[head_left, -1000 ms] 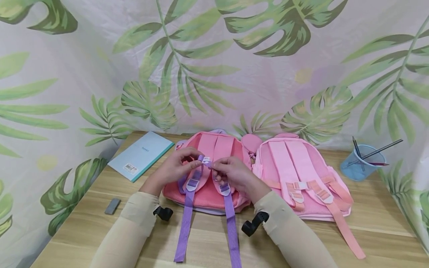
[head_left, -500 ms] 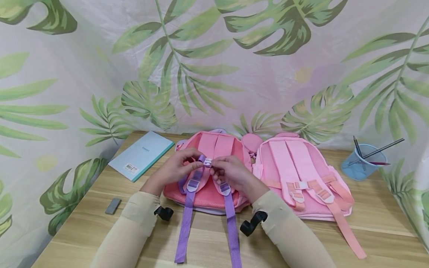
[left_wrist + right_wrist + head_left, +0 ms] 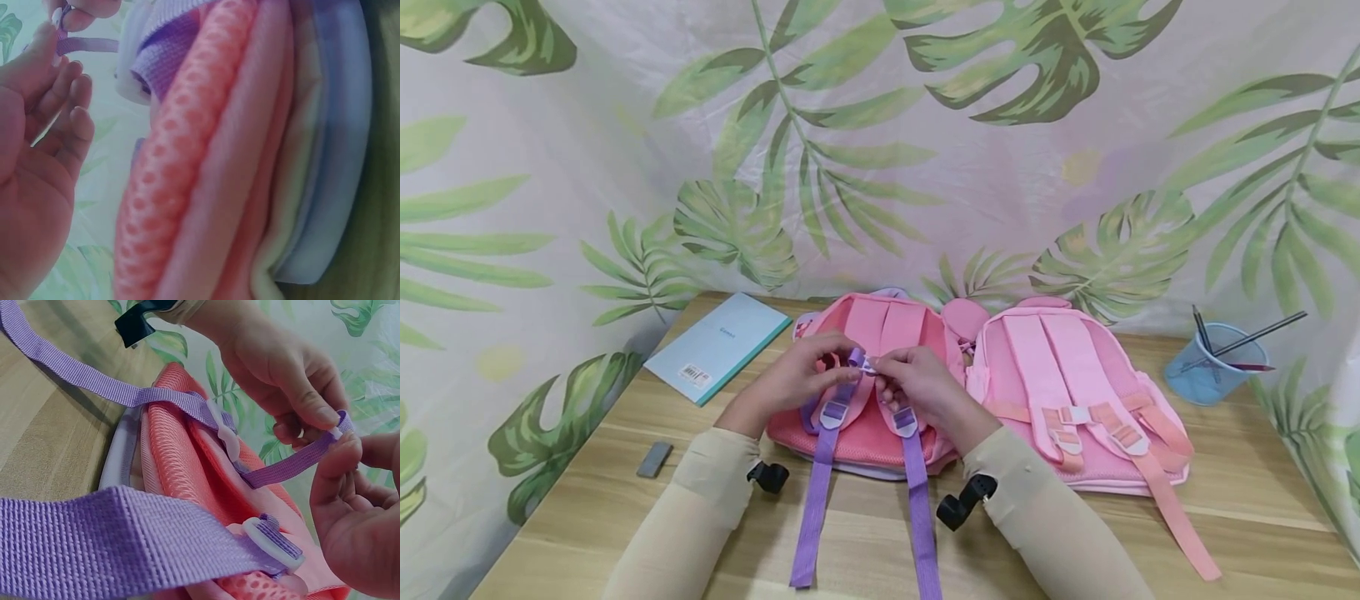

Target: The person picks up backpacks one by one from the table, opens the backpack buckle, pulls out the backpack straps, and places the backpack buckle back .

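Over the back of the coral-pink backpack (image 3: 936,340), my left hand (image 3: 797,375) pinches a looped end of narrow purple strap (image 3: 297,464) between thumb and fingers. My right hand (image 3: 928,387) pinches a small white buckle (image 3: 868,366) right beside that loop. Both sets of fingertips nearly meet in the right wrist view and hide much of the buckle. Below the hands, two white strap adjusters (image 3: 832,414) carry wide purple webbing (image 3: 816,508), which hangs down onto the table.
A light pink backpack (image 3: 1000,367) with orange straps lies to the right, its white chest buckle (image 3: 1077,414) joined. Farther right stands a blue mesh cup (image 3: 1202,375) with pencils. At left lie a light blue notebook (image 3: 718,346) and a grey eraser (image 3: 655,459) on the wooden table (image 3: 587,533).
The white buckle, its prongs plainer half a second ago, has turned between the fingertips and shows less now. Both hands stay in nearly the same place.
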Demonstrator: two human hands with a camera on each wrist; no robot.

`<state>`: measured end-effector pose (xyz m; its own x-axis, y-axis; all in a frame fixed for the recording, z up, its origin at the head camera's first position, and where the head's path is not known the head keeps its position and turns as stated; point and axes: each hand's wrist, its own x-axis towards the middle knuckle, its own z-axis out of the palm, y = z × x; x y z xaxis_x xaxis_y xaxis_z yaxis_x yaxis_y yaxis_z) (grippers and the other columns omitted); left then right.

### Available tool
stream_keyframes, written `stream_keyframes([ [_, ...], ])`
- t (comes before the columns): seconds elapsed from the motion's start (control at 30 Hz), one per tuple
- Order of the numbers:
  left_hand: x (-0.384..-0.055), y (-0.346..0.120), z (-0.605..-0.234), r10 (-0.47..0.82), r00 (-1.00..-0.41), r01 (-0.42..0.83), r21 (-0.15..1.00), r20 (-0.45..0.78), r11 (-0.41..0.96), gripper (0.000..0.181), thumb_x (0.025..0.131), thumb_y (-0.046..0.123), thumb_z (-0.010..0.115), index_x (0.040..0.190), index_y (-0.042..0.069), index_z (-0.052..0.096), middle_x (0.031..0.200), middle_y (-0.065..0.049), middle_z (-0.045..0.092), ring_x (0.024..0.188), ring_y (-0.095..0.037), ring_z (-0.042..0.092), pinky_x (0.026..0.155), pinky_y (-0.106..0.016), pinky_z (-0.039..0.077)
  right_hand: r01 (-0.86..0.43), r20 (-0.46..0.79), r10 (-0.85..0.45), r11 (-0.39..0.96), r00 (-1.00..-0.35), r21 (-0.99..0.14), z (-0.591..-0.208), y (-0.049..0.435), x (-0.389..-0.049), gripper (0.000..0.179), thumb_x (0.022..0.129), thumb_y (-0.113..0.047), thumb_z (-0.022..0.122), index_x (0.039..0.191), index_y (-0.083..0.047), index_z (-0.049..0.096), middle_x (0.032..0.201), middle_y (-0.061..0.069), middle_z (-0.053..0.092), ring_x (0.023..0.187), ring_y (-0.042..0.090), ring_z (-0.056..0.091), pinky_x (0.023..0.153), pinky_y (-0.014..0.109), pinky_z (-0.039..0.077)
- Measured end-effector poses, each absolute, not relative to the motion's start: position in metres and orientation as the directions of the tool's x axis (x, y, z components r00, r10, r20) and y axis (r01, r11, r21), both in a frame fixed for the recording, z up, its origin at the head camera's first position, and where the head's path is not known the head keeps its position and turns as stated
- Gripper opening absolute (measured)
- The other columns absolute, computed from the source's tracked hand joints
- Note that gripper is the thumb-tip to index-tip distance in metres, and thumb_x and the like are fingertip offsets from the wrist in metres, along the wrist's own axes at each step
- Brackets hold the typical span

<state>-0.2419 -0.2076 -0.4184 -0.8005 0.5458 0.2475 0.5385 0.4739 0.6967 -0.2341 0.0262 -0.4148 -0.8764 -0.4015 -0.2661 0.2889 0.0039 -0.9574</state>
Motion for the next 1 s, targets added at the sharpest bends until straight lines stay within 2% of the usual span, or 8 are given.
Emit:
stream_keyframes([
  [0.07,-0.242,-0.207,-0.420,0.549,-0.807,0.520,0.704,0.219,0.483,0.026,0.098,0.012,0.080,0.123,0.011,0.073,0.107,-0.003,0.069,0.099,-0.020,0.062,0.085,-0.035,0.054,0.286,-0.264,-0.397,0.004,-0.879,-0.958,-0.414,0.027,-0.234,0.025,0.110,-0.016,0.061,0.104,0.007,0.069,0.066,0.000,0.061,0.056,0.010,0.052,0.053,0.022,0.047],
  [0.17,-0.243,-0.207,-0.425,0.567,-0.802,0.514,0.700,0.188,0.496,0.021,0.098,0.012,0.081,0.116,0.009,0.072,0.103,-0.005,0.067,0.095,-0.019,0.060,0.083,-0.034,0.052,0.286,-0.260,-0.398,-0.007,-0.880,-0.958,-0.413,0.028,-0.233,0.025,0.110,-0.015,0.061,0.105,0.009,0.069,0.066,0.000,0.061,0.057,0.010,0.052,0.052,0.022,0.047],
  [0.3,-0.245,-0.205,-0.429,0.591,-0.795,0.503,0.692,0.136,0.518,0.011,0.100,0.015,0.079,0.102,0.013,0.069,0.095,0.001,0.064,0.089,-0.015,0.057,0.079,-0.029,0.050,0.296,-0.260,-0.401,-0.029,-0.878,-0.955,-0.413,0.028,-0.233,0.026,0.109,-0.013,0.061,0.107,0.012,0.067,0.066,-0.001,0.060,0.056,0.010,0.051,0.051,0.022,0.046],
  [0.37,-0.245,-0.204,-0.429,0.593,-0.799,0.484,0.693,0.102,0.534,0.010,0.100,0.017,0.079,0.100,0.016,0.069,0.093,0.003,0.065,0.088,-0.015,0.058,0.079,-0.028,0.050,0.307,-0.266,-0.402,-0.042,-0.876,-0.951,-0.412,0.028,-0.233,0.023,0.109,-0.012,0.060,0.105,0.010,0.067,0.066,-0.001,0.060,0.056,0.009,0.051,0.051,0.021,0.045],
  [0.5,-0.246,-0.203,-0.431,0.584,-0.810,0.450,0.694,0.052,0.562,0.006,0.100,0.019,0.079,0.103,0.018,0.074,0.097,0.005,0.070,0.090,-0.015,0.061,0.083,-0.029,0.052,0.331,-0.281,-0.399,-0.061,-0.873,-0.942,-0.410,0.030,-0.233,0.019,0.109,-0.011,0.060,0.098,0.002,0.067,0.067,-0.001,0.060,0.057,0.009,0.051,0.051,0.021,0.046],
  [0.63,-0.246,-0.204,-0.434,0.571,-0.821,0.420,0.687,0.010,0.593,0.011,0.099,0.019,0.080,0.109,0.018,0.078,0.104,0.006,0.075,0.095,-0.012,0.064,0.090,-0.030,0.055,0.326,-0.272,-0.403,-0.069,-0.874,-0.943,-0.406,0.032,-0.232,0.020,0.110,-0.012,0.059,0.093,-0.004,0.067,0.069,-0.001,0.059,0.058,0.010,0.051,0.053,0.022,0.046],
  [1.0,-0.247,-0.200,-0.439,0.565,-0.824,0.433,0.603,-0.036,0.670,0.013,0.097,0.022,0.083,0.109,0.018,0.081,0.100,0.008,0.075,0.091,-0.008,0.064,0.090,-0.030,0.056,0.280,-0.189,-0.424,-0.162,-0.886,-0.946,-0.399,0.037,-0.227,0.020,0.112,-0.010,0.055,0.097,-0.003,0.067,0.070,-0.002,0.058,0.058,0.008,0.049,0.053,0.020,0.044],
])
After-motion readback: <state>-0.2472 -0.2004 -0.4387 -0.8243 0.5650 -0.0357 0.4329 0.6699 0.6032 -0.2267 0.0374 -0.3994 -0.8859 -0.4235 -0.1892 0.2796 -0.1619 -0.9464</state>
